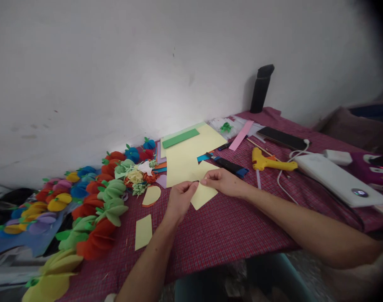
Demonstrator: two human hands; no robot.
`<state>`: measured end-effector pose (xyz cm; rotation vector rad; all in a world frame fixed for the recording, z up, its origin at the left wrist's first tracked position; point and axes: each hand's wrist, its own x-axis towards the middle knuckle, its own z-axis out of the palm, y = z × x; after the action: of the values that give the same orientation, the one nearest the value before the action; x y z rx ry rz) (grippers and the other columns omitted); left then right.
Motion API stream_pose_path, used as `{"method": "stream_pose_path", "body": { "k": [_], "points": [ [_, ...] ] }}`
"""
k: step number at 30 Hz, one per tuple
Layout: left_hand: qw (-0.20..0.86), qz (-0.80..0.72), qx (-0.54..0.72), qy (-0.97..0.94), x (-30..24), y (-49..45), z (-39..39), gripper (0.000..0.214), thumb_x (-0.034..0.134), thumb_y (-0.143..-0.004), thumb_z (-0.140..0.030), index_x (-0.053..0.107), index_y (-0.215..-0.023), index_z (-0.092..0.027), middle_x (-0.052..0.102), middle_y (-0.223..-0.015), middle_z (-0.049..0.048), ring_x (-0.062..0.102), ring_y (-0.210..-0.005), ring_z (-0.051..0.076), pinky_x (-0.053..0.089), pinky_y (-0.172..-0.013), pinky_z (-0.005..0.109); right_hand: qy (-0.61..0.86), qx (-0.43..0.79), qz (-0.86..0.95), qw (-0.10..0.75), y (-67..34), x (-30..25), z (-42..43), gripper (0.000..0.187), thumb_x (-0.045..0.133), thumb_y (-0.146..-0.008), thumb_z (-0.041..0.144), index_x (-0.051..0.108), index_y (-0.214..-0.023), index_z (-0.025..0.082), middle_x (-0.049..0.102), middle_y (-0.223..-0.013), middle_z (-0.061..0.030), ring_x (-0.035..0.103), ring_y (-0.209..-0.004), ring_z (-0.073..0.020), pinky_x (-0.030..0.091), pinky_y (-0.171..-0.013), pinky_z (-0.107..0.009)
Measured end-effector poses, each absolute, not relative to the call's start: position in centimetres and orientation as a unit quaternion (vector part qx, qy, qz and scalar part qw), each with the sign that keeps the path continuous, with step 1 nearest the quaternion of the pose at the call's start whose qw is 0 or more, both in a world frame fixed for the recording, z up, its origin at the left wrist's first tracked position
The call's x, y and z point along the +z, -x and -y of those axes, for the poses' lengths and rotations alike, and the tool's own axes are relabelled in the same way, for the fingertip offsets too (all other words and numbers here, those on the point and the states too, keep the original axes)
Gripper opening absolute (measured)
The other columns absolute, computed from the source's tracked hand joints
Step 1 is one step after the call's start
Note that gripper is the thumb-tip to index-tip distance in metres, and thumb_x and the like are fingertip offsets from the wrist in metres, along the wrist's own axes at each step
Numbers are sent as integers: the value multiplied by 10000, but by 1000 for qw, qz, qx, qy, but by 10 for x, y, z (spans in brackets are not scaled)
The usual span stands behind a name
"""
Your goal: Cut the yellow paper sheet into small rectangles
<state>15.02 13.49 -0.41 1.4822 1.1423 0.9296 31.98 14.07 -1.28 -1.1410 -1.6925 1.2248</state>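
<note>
Between my two hands is a pale yellow piece of paper (204,196), pinched along its upper edge above the table. My left hand (181,196) grips it with thumb and forefinger at the left. Close beside those fingertips, my right hand (221,181) pinches the same piece from the right. Behind it lie larger pale yellow sheets (182,165). A yellow rectangle of paper (143,232) rests by my left forearm, and a rounded yellow cutout (151,196) with an orange edge beneath it lies a little farther off.
Colourful paper pumpkins (111,209) crowd the left side. A yellow glue gun (270,161), a dark blue cutter (227,165), a white power bank (339,178) and a phone (282,137) lie to the right. At the back stand a black bottle (261,90) and the wall.
</note>
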Motion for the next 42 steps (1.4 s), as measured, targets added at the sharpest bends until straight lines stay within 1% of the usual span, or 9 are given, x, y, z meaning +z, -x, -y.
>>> {"method": "stream_pose_path", "body": {
  "k": [5, 15, 18, 23, 29, 32, 35, 39, 42],
  "points": [
    [465, -474, 375, -647, -4, -150, -135, 285, 536, -708, -403, 621, -667, -134, 525, -572, -20, 413, -512, 91, 308, -470, 187, 446, 497, 632, 393, -319, -10, -140, 260, 514, -736, 394, 510, -646, 149, 365, -505, 45, 295, -449, -60, 217, -425, -208],
    [403, -467, 370, -695, 1, -151, -132, 253, 530, -712, -369, 647, -662, -150, 534, -559, -26, 423, -537, 102, 307, -496, 190, 437, 522, 620, 391, -319, -14, -140, 277, 534, -716, 420, 552, -673, 147, 470, -556, 23, 357, -478, -66, 270, -453, -209],
    [430, -473, 378, -670, -1, -151, -134, 254, 549, -701, -376, 651, -677, -145, 556, -569, -22, 440, -529, 100, 320, -496, 192, 435, 515, 618, 405, -320, -10, -140, 256, 545, -713, 394, 540, -665, 143, 448, -545, 30, 352, -472, -61, 268, -450, -206],
    [547, -463, 381, -584, -5, -152, -135, 289, 599, -663, -412, 636, -654, -126, 580, -544, -2, 483, -494, 106, 362, -499, 208, 451, 504, 583, 450, -326, -5, -143, 267, 540, -710, 414, 505, -665, 153, 449, -529, 39, 371, -451, -63, 262, -428, -203],
    [552, -450, 385, -587, -3, -152, -134, 296, 613, -661, -402, 624, -584, -117, 597, -535, 25, 514, -499, 115, 397, -540, 227, 449, 508, 571, 463, -329, -5, -145, 283, 540, -714, 437, 515, -687, 156, 494, -553, 19, 403, -457, -68, 287, -425, -204],
    [544, -454, 399, -582, -3, -150, -136, 260, 620, -657, -385, 634, -602, -131, 596, -537, 5, 520, -512, 116, 396, -547, 227, 440, 540, 562, 447, -329, -3, -143, 296, 547, -712, 442, 532, -680, 149, 532, -592, -3, 443, -487, -73, 323, -446, -206],
    [545, -449, 419, -570, -3, -147, -139, 244, 617, -663, -372, 628, -599, -136, 571, -503, -15, 510, -503, 111, 394, -540, 223, 427, 577, 569, 400, -330, 0, -141, 309, 573, -692, 435, 550, -663, 128, 586, -629, -33, 491, -513, -80, 367, -486, -216],
    [540, -433, 439, -572, -3, -145, -141, 246, 611, -682, -350, 609, -576, -128, 564, -503, -18, 490, -500, 96, 388, -542, 214, 408, 590, 595, 362, -331, 0, -140, 301, 583, -690, 411, 565, -645, 114, 621, -636, -49, 502, -502, -74, 382, -506, -217],
    [571, -420, 435, -555, -3, -148, -140, 220, 612, -689, -342, 644, -739, -130, 624, -644, 5, 523, -569, 111, 411, -574, 230, 406, 586, 598, 367, -329, -3, -140, 283, 587, -690, 401, 563, -661, 120, 618, -622, -31, 499, -493, -69, 386, -508, -215]
  ]
}}
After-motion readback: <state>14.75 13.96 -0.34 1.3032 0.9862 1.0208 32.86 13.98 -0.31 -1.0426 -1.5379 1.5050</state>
